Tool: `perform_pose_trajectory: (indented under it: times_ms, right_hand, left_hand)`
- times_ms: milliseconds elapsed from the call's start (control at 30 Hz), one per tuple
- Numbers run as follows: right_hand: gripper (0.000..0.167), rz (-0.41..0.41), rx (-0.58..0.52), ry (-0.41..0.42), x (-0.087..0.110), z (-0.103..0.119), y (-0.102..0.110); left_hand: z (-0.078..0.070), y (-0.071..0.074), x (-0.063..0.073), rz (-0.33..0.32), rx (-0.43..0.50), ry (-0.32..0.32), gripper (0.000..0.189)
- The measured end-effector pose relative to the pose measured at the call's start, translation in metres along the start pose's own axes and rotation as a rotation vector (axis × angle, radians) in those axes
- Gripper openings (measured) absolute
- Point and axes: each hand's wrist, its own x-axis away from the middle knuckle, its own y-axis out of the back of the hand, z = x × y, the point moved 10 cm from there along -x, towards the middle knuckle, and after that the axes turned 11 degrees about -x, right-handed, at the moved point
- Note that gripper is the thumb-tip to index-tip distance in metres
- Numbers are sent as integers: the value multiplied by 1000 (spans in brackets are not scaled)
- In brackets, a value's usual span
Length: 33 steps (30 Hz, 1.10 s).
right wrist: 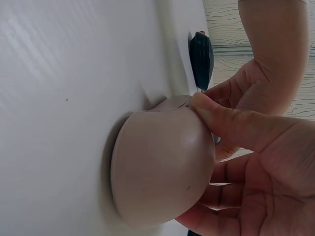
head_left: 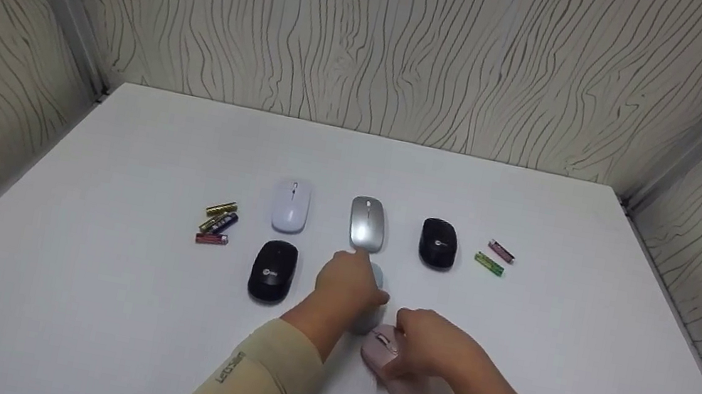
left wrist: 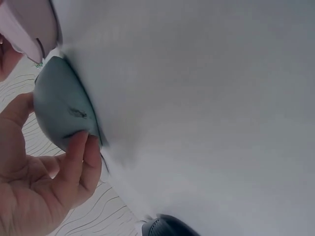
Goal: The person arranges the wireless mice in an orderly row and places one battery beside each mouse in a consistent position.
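In the head view, the left hand [head_left: 349, 282] grips a blue-green mouse [head_left: 365, 322] just on the near side of a silver mouse [head_left: 367, 224]; the right hand [head_left: 432, 345] grasps a pink mouse [head_left: 412, 393] beside it. The left wrist view shows thumb and fingertips pinching the blue-green mouse's sides. In the right wrist view, thumb and fingers clasp the pink mouse on the white table [right wrist: 59, 147].

Gripped the grey-green mouse [left wrist: 61, 101], on the white tabletop [left wrist: 211, 98], with the left hand [left wrist: 47, 191], with a pink mouse [left wrist: 34, 24] just beside it and a dark object [left wrist: 170, 227] well apart from it.
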Motion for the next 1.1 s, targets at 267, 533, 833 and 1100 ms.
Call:
perform_pose_trajectory:
  times_ms: [267,533,833,1100]
  right_hand:
    - [65,-3,52,28,3,4,-6]
    - [65,-21,89,44,5,7,-11]
    - [63,-26,98,17,8,4,-2]
    - [54,-69,86,-37,5,-9,30]
  left_hand:
    - [0,2,2,-1,25,-20,70]
    - [2,2,3,-2,51,-33,72]
    - [3,-6,-1,44,29,-40,77]
    - [4,-2,-1,36,62,-45,68]
